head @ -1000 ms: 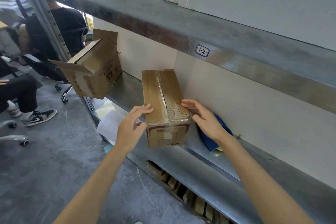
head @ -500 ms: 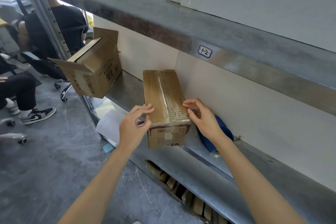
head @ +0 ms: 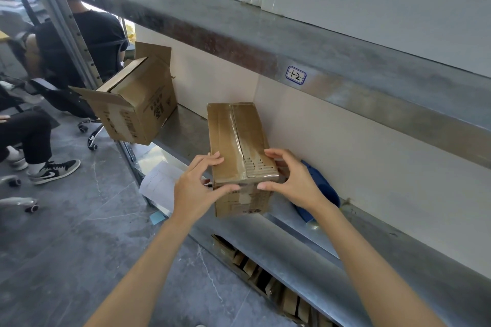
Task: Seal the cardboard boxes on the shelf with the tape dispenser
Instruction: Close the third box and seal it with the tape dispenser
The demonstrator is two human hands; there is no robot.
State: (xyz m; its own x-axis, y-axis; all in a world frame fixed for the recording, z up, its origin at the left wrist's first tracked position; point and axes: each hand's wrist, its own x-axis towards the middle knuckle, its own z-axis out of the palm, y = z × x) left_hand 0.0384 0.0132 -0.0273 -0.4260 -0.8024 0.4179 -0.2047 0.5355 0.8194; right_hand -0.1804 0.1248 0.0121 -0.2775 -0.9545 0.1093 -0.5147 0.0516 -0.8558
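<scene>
A small closed cardboard box (head: pixel 236 135) with clear tape along its top seam sits on the metal shelf (head: pixel 186 135), its near end over the shelf edge. My left hand (head: pixel 196 188) holds its near left corner, fingers on top and thumb on the front face. My right hand (head: pixel 289 180) holds the near right corner the same way. A blue tape dispenser (head: pixel 321 188) lies on the shelf behind my right hand, partly hidden. A second, larger box (head: pixel 135 103) with open flaps stands at the shelf's left end.
The upper shelf beam (head: pixel 239 42) with a label (head: pixel 295 75) hangs above the boxes. White paper (head: pixel 162 183) sticks out below the shelf. Seated people and wheeled chairs (head: pixel 47 103) are at the left. Cardboard pieces (head: pixel 265 276) fill the lower level.
Both thumbs have moved onto the box's front face, pressing near the tape end. My right hand shifted from the box's side toward its near corner.
</scene>
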